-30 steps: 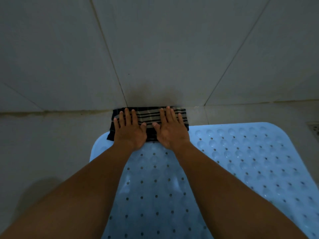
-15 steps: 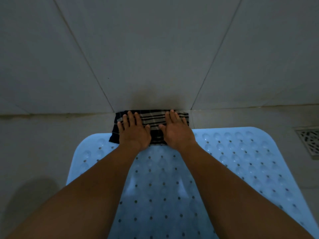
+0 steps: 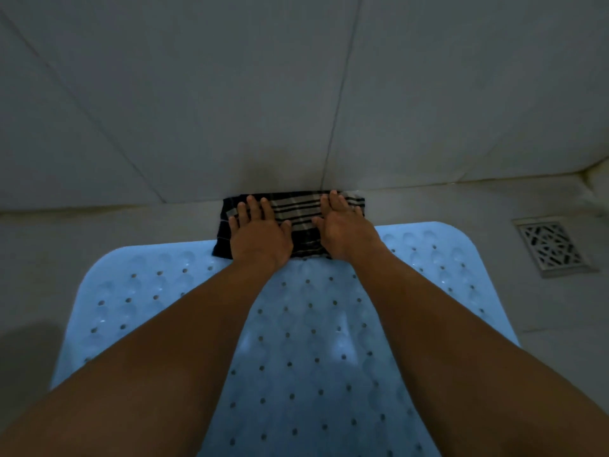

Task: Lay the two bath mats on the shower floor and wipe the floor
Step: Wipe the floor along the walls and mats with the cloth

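A dark striped cloth (image 3: pixel 298 211) lies folded on the shower floor against the foot of the wall, its near edge overlapping the far edge of a light blue bath mat (image 3: pixel 428 278). The mat, dotted with holes and suction cups, lies flat on the floor beneath my forearms. My left hand (image 3: pixel 258 234) presses flat on the left half of the cloth, fingers spread. My right hand (image 3: pixel 346 227) presses flat on the right half, fingertips at the wall joint. Only one mat is in view.
A square metal floor drain (image 3: pixel 550 247) sits in the floor to the right of the mat. The tiled wall (image 3: pixel 296 77) rises directly beyond the cloth. Bare floor tile (image 3: pixel 59 232) lies left of the mat.
The hands and cloth have slid rightward along the foot of the wall, staying flat on the cloth. The view followed to the right, bringing the floor drain fully into sight.
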